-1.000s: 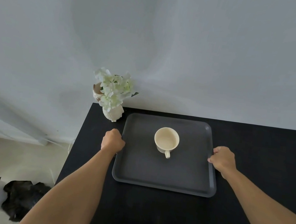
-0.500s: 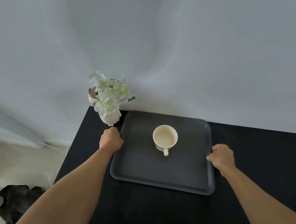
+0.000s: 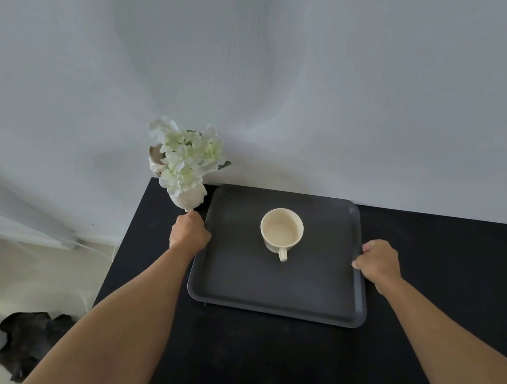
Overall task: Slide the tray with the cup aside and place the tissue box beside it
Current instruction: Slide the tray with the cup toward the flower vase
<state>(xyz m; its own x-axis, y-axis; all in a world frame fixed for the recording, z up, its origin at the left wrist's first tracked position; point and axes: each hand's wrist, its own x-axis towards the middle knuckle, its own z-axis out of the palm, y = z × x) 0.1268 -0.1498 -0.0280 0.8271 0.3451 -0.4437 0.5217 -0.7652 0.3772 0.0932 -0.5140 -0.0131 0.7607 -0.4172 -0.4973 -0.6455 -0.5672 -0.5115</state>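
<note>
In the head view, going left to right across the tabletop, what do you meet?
Vase of white flowers → left hand on the tray's left edge → cream cup → right hand on the right edge. The dark tray spans from hand to hand on the black table.

a home: flower vase (image 3: 189, 170) on a black table (image 3: 254, 369), shoes (image 3: 29, 342) on the floor.

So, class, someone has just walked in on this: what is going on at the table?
A person grips a dark tray by its two side edges, left hand on one and right hand on the other. A cream cup stands on it, upright and empty. The tray lies on a black table, near a vase of white flowers. No tissue box is in view.
</note>
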